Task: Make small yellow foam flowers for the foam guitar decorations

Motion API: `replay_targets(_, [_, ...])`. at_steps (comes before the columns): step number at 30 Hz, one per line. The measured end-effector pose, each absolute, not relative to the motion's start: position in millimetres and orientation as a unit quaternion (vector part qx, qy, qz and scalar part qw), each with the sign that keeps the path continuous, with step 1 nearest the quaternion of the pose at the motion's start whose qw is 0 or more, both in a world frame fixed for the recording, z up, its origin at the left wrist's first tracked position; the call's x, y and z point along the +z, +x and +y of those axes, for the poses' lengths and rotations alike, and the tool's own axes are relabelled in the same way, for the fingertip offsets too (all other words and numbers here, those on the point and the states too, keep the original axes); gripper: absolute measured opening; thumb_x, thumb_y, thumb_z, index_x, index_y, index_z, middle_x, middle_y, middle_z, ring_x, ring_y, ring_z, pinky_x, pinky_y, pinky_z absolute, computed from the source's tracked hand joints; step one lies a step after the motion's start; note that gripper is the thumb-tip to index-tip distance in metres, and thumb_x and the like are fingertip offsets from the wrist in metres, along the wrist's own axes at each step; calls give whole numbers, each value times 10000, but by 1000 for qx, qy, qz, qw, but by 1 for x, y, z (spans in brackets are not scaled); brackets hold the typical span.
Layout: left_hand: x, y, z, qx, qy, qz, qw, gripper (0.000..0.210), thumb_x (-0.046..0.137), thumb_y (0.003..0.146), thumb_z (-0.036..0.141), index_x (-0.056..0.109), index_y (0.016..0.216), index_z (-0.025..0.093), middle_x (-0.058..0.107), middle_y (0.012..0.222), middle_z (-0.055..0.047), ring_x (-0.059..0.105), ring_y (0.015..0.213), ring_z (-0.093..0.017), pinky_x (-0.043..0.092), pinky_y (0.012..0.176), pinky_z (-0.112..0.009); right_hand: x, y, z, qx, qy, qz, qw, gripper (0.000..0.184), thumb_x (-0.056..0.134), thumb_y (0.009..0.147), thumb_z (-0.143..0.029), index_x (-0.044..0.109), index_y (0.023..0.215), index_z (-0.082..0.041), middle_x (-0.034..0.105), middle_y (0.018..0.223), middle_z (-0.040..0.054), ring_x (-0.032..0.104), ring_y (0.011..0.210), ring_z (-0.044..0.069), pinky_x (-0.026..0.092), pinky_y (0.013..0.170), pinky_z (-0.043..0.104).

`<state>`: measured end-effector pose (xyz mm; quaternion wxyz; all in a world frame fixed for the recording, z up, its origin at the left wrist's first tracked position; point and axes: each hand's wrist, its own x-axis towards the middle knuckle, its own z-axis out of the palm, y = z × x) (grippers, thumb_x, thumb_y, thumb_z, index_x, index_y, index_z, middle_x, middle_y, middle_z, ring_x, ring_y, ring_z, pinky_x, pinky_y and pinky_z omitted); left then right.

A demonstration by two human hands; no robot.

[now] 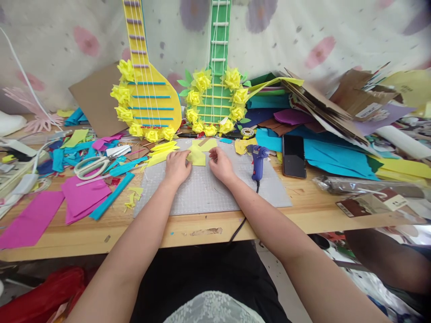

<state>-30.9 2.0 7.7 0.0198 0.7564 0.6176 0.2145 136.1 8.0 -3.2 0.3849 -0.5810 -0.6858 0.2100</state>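
Observation:
Yellow paper pieces (198, 156) lie on a grey cutting mat (202, 197) between my two hands. My left hand (178, 168) rests on the mat, its fingers loosely bent and its fingertips at the left edge of the yellow paper. Just right of the paper, my right hand (220, 164) has its fingers half curled and apart, with nothing visible in them. A small brown strip (204, 141) lies on the upper part of the paper. On the mat's right side stands a blue glue gun (258, 161), its cord running toward the table's front edge.
Behind the mat stand a yellow paper guitar (155, 101) and a green one (218, 67), both trimmed with yellow flowers. Scissors (91, 167), magenta sheets (84, 197) and blue scraps are at left. A phone (293, 156) and stacked blue paper (333, 157) lie at right.

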Motion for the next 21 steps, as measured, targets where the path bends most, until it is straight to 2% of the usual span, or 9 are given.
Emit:
replay_targets(3, [11, -26, -3, 204, 735, 646, 0, 362, 458, 794, 343, 538, 1111, 187, 612, 1031, -116, 480, 1006, -287, 319, 880, -423, -1, 135, 5, 176, -560, -713, 383, 349, 418, 638, -102, 490, 966, -197, 592, 937, 52, 517, 896, 183, 422, 788, 340])
replay_targets(7, [13, -23, -7, 203, 725, 658, -12, 326, 435, 806, 338, 554, 1076, 200, 608, 997, -117, 457, 1019, -296, 314, 877, -440, 4, 128, -1, 142, -507, -781, 336, 306, 473, 697, -175, 506, 1001, -191, 600, 936, 50, 504, 901, 194, 399, 827, 350])
replay_targets(9, [12, -24, -5, 218, 729, 649, 2, 347, 434, 796, 279, 535, 1120, 203, 591, 1060, -109, 437, 1055, -286, 313, 904, -428, 4, 125, -4, 135, -501, -797, 309, 322, 498, 713, -216, 505, 1033, -182, 595, 965, 62, 500, 920, 204, 393, 837, 356])
replay_targets(12, [9, -28, 3, 233, 750, 618, 40, 496, 470, 734, 193, 452, 1229, 197, 504, 1252, -82, 383, 1147, -270, 293, 969, -396, 2, 124, -4, 117, -512, -802, 283, 397, 534, 708, -254, 486, 1091, -161, 564, 1066, 98, 467, 1015, 234, 380, 868, 380])
replay_targets(14, [9, -29, 8, 232, 753, 611, 77, 576, 489, 693, 169, 411, 1263, 199, 480, 1293, -71, 366, 1182, -269, 270, 996, -407, 0, 124, -3, 116, -514, -806, 271, 427, 542, 711, -264, 472, 1119, -160, 548, 1101, 107, 448, 1054, 242, 375, 881, 393])
replay_targets(18, [10, -27, 14, 255, 726, 622, 147, 576, 507, 637, 142, 439, 1204, 220, 591, 1118, -59, 450, 1109, -255, 283, 975, -440, -3, 126, 0, 122, -507, -808, 272, 424, 542, 715, -255, 471, 1125, -175, 548, 1105, 98, 455, 1051, 238, 383, 880, 398])
replay_targets(21, [11, -30, 14, 310, 704, 613, 179, 579, 539, 586, 119, 454, 1151, 209, 595, 989, -49, 517, 977, -218, 359, 906, -399, -3, 126, 0, 124, -503, -805, 288, 428, 552, 706, -249, 475, 1120, -170, 553, 1096, 97, 465, 1037, 236, 388, 886, 394])
